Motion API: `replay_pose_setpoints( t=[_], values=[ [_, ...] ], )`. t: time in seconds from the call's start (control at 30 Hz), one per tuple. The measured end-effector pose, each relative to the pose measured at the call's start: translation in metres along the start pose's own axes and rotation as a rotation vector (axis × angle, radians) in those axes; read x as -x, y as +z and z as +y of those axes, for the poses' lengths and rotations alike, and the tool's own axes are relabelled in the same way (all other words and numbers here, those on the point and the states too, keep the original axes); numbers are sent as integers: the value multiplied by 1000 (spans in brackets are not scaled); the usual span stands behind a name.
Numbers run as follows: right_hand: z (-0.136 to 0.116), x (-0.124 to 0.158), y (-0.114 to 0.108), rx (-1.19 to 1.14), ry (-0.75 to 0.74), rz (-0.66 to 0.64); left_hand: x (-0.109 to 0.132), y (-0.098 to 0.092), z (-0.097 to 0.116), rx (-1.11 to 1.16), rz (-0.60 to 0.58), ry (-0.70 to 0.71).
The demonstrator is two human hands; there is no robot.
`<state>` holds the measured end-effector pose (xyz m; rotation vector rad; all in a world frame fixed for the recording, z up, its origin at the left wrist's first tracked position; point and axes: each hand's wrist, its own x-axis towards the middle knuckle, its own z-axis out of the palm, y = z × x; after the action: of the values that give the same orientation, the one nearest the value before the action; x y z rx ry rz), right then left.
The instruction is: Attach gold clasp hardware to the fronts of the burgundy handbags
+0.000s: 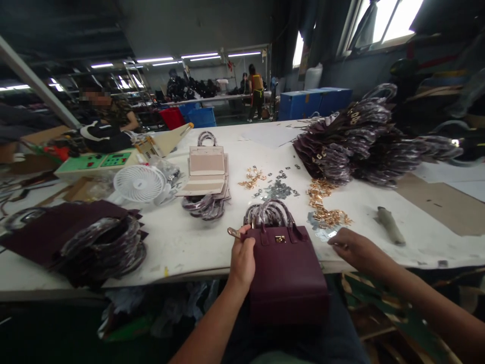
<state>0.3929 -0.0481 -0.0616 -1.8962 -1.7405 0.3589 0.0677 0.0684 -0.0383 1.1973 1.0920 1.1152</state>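
Note:
My left hand is closed round the upper left edge of a burgundy handbag. A strap end with a metal tip sticks out past its fingers. The handbag hangs over the table's front edge toward my lap, with a small gold lock on its upper front and plastic-wrapped handles behind. My right hand is closed in a pinch over the table, right of the handbag. What its fingertips hold, if anything, is too small to make out. Gold metal fittings and thin silver plates lie just beyond it.
Silver plates and gold pieces are scattered mid-table. Stacked bag panels and a white fan stand left of them. Burgundy bag parts are heaped at left and right. A greyish-green roll lies at right. Co-workers are beyond.

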Motion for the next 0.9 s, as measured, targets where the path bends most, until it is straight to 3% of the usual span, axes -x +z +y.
replay_pose_setpoints(
  t=[0.1,0.2,0.3,0.37,0.5,0.7,0.8,0.9],
  values=[
    [-41,6,-7,-218,140,206,5,0,0,248,-5,-174],
    [-103,8,6,-477,200,309,13,2,2,324,31,-258],
    [-159,1,38,-574,103,314,22,4,5,376,75,-249],
    [-182,-6,58,-573,-18,312,28,3,7,386,143,-205],
    [-191,-10,78,-521,-120,301,40,-4,11,420,224,-119],
    [-176,8,74,-500,-58,236,46,-4,16,492,155,-125],
    [-181,15,72,-587,21,214,46,0,16,440,162,-98],
    [-193,13,71,-700,109,278,46,2,16,367,177,-70]
  ],
)
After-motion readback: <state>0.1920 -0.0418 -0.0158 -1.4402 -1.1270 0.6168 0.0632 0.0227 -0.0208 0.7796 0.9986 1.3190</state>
